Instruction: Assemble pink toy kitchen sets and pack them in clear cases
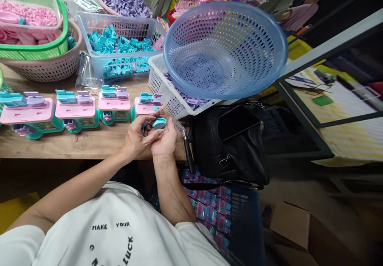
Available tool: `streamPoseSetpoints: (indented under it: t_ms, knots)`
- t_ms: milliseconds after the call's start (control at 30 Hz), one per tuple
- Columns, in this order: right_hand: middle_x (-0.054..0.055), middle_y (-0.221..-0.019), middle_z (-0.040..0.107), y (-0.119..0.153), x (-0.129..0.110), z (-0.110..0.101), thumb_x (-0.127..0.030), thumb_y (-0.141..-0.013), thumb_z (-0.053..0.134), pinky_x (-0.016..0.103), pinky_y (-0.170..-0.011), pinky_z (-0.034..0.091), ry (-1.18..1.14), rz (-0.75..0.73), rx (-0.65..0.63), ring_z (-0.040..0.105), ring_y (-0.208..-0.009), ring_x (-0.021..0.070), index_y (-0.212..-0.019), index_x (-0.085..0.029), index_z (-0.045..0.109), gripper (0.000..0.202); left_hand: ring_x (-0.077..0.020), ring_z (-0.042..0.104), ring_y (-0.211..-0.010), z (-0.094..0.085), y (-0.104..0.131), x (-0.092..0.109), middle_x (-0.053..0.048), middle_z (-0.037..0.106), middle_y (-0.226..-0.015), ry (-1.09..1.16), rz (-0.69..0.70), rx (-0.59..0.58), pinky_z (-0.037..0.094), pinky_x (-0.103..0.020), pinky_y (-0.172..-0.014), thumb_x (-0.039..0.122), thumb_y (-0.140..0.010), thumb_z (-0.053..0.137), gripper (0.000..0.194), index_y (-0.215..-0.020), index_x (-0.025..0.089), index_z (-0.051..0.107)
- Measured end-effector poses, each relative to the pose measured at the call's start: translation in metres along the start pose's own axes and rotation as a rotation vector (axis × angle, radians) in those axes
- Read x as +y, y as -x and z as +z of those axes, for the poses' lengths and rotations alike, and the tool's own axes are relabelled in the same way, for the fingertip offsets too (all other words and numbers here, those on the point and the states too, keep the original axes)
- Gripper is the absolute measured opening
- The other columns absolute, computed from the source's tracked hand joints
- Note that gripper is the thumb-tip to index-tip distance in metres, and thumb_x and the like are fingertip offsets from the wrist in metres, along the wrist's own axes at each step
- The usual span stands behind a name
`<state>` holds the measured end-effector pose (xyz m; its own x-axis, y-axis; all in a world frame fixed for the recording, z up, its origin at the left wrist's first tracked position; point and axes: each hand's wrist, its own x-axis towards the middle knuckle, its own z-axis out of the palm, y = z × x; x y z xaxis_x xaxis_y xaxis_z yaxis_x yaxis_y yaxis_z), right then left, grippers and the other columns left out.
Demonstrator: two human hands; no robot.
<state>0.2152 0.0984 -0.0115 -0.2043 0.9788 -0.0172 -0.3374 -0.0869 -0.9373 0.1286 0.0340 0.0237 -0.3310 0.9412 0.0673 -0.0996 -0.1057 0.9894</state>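
Note:
My left hand and my right hand meet just in front of the nearest pink and teal toy. A small teal oval plastic piece rests in my cupped right hand, its fingers curled around it. My left thumb reaches across towards this piece. Between the curled fingers of my left hand a bit of bluish plastic shows, mostly hidden. Further left, along the wooden table, stand three similar toys, among them one with a pink top, each with blue and purple parts on top.
A blue basket of teal parts and a purple-filled bowl stand behind. A large blue colander tilts over a white basket. A black bag and a black-handled tool lie at right. Finished-looking toys fill a crate below.

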Motion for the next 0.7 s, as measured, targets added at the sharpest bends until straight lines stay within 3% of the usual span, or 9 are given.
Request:
streamPoseSetpoints:
  t_ms: [100,200,300,433,533,700]
  knots:
    - [0.013,-0.117,0.07,0.012,0.0,0.011,-0.057,-0.101,0.018,0.043,-0.103,0.055,0.133,-0.104,0.025,0.068,-0.113,0.0201,-0.135,-0.021,0.059,0.064,-0.015,0.06,-0.087,0.005,-0.004,-0.004,-0.004,0.068,-0.094,-0.056,0.02,0.006,0.045,-0.021,-0.08,0.025,-0.082,0.076,0.02,-0.1,0.019,0.07]
    - [0.012,-0.131,0.067,0.022,-0.001,0.012,-0.051,-0.103,0.026,0.044,-0.114,0.047,0.3,-0.207,0.029,0.061,-0.127,0.0191,-0.145,-0.022,0.052,0.057,-0.0126,0.058,-0.08,0.006,-0.006,-0.008,-0.001,0.067,-0.088,0.002,-0.04,0.033,0.045,-0.02,-0.075,0.026,-0.084,0.074,0.015,-0.096,0.02,0.068]
    - [0.012,-0.139,0.064,0.028,-0.005,0.001,-0.047,-0.104,0.032,0.043,-0.116,0.045,0.446,-0.286,-0.1,0.057,-0.134,0.0197,-0.148,-0.022,0.05,0.054,-0.0088,0.048,-0.061,0.004,-0.007,-0.013,0.004,0.057,-0.069,0.142,-0.144,0.011,0.039,-0.018,-0.058,0.04,-0.08,0.078,0.028,-0.09,0.018,0.063]
    - [0.01,-0.128,0.071,0.03,-0.021,-0.017,-0.044,-0.103,0.046,0.038,-0.107,0.052,0.651,-0.394,-0.192,0.065,-0.122,0.021,-0.13,-0.024,0.068,0.04,-0.0057,0.037,-0.046,0.003,-0.008,-0.014,0.008,0.044,-0.057,0.318,-0.286,-0.064,0.025,-0.018,-0.044,0.06,-0.071,0.08,0.05,-0.086,0.017,0.059]
    - [0.009,-0.111,0.076,0.021,-0.036,-0.024,-0.04,-0.101,0.052,0.037,-0.096,0.057,0.835,-0.537,-0.127,0.071,-0.104,0.0217,-0.112,-0.025,0.076,0.031,-0.0048,0.037,-0.045,0.003,-0.009,-0.01,0.007,0.047,-0.057,0.346,-0.315,-0.064,0.022,-0.017,-0.042,0.06,-0.066,0.084,0.054,-0.085,0.016,0.059]
    - [0.011,-0.098,0.075,-0.023,-0.043,-0.028,-0.04,-0.103,0.05,0.036,-0.089,0.058,1.008,-0.806,0.129,0.071,-0.093,0.0216,-0.102,-0.022,0.077,0.033,-0.0037,0.037,-0.045,0.001,-0.01,-0.006,0.004,0.053,-0.061,0.402,-0.407,-0.052,0.018,-0.016,-0.042,0.052,-0.067,0.085,0.047,-0.08,0.016,0.058]
